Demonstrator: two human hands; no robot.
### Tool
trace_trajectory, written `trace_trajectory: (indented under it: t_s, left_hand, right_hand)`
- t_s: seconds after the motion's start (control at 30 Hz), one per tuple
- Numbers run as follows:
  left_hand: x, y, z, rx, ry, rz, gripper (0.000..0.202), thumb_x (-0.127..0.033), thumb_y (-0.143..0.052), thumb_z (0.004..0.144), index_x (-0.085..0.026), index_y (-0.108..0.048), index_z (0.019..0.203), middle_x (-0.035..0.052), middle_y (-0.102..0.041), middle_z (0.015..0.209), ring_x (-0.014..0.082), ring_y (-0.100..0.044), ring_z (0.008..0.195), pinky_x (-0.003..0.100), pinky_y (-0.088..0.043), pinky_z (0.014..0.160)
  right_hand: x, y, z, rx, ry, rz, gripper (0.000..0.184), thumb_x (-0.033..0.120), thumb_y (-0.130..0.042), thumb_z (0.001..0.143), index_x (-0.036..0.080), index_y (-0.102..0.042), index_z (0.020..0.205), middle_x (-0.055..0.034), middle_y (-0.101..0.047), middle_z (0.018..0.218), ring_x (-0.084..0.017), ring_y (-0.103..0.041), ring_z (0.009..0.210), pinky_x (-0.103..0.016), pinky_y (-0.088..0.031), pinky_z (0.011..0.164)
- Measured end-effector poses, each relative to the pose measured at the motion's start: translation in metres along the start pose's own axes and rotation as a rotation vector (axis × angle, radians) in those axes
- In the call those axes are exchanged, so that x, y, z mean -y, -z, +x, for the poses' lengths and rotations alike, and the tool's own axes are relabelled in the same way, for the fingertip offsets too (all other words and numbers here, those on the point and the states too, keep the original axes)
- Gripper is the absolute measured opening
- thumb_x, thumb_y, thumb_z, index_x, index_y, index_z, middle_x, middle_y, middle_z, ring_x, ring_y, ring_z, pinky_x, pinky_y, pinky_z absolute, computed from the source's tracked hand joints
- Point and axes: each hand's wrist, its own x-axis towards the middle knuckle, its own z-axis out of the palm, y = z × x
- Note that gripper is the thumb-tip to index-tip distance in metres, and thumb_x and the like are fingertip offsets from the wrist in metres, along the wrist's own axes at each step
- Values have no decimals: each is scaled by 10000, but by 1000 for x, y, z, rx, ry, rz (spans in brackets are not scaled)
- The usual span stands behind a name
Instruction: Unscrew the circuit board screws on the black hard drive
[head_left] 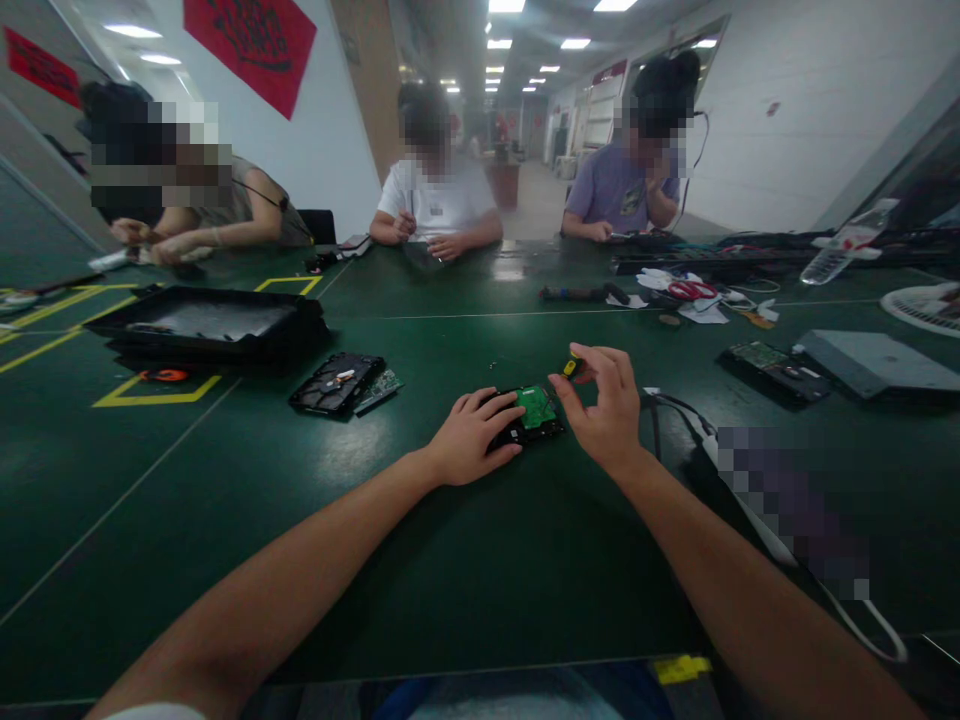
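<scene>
A black hard drive (551, 425) lies on the green table with its green circuit board (537, 406) facing up. My left hand (474, 437) rests across its left part, fingers over the top and thumb along the near edge, holding it. Just right of the drive, my right hand (604, 408) is raised above the table. Between its thumb and fingertips it pinches a short black-and-yellow tool (571, 368), tilted and apart from the drive; its exact kind is hard to make out. Tiny screw-like bits (493, 365) lie beyond the drive.
Left are another opened drive (337, 384), a loose circuit board (381, 391) and a black tray (214, 325). Right are a drive (776, 372), a grey metal box (885, 365), a cable (679, 403), red scissors (691, 290) and a bottle (847, 243). Several people sit opposite.
</scene>
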Motion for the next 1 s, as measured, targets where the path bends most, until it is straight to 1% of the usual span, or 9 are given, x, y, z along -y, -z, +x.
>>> trace_trajectory:
  t_s: [0.17, 0.23, 0.33, 0.4, 0.53, 0.6, 0.73, 0.8, 1.0]
  left_hand:
    - [-1, 0, 0, 6, -1, 13, 660, -542, -612, 1041, -287, -474, 1635, 69, -418, 1735, 433, -321, 1594, 681, -303, 1276]
    - [-1, 0, 0, 10, 0, 15, 658, -539, -598, 1051, -285, -462, 1642, 68, -403, 1744, 433, -307, 1605, 690, -282, 1287]
    - [-1, -1, -1, 16, 0, 15, 652, -529, -586, 1061, -284, -449, 1650, 64, -383, 1756, 431, -289, 1615, 702, -256, 1298]
    - [-1, -1, -1, 16, 0, 14, 659, -527, -594, 1059, -286, -442, 1653, 66, -377, 1758, 428, -284, 1620, 708, -248, 1301]
    - [-2, 0, -1, 13, 0, 11, 654, -531, -592, 1060, -280, -451, 1647, 69, -379, 1757, 430, -288, 1618, 714, -243, 1303]
    - [-2, 1, 0, 8, 0, 5, 649, -534, -589, 1062, -281, -456, 1644, 72, -392, 1750, 429, -293, 1617, 714, -245, 1303]
    - [-2, 0, 0, -8, -9, -13, 652, -524, -624, 1046, -297, -467, 1637, 83, -427, 1726, 426, -309, 1610, 706, -284, 1288]
    - [0, -1, 0, -15, -12, -13, 659, -521, -638, 1037, -295, -472, 1634, 88, -435, 1719, 427, -317, 1604, 700, -299, 1281]
    - [-1, -1, 0, -25, -9, 0, 667, -537, -634, 1033, -264, -482, 1622, 128, -432, 1706, 420, -357, 1583, 674, -332, 1273]
  right_hand:
    - [0, -1, -1, 52, -20, 35, 511, 274, -574, 1069, 299, -506, 1575, -136, -651, 1384, -296, -695, 1146, -508, -666, 918]
    - [1, -1, -1, 44, -22, 48, 508, 296, -607, 1057, 302, -518, 1557, -134, -648, 1379, -300, -689, 1161, -498, -675, 891]
    - [2, 0, 0, 15, -15, 24, 475, 349, -708, 1015, 301, -578, 1470, -121, -661, 1293, -297, -688, 1130, -472, -682, 828]
    - [1, 0, 0, 15, -19, 17, 457, 338, -704, 1023, 300, -581, 1462, -114, -677, 1282, -284, -704, 1094, -473, -676, 843]
    - [-2, -2, -3, 78, -55, 62, 524, 279, -562, 1090, 302, -445, 1600, -127, -665, 1422, -272, -723, 1117, -512, -645, 963]
    - [-1, -3, -3, 94, -64, 79, 538, 286, -539, 1099, 302, -414, 1622, -134, -643, 1459, -276, -717, 1145, -513, -643, 970]
    - [0, -1, -1, 42, -21, 29, 504, 339, -666, 1042, 306, -531, 1526, -122, -641, 1311, -285, -684, 1114, -466, -663, 852]
    - [0, 0, 0, 26, -6, 6, 481, 328, -682, 1031, 307, -563, 1497, -111, -630, 1245, -275, -675, 1067, -450, -657, 816]
    - [-1, -2, -1, 46, -34, 37, 536, 249, -572, 1068, 287, -460, 1591, -131, -642, 1351, -281, -681, 1142, -498, -632, 942]
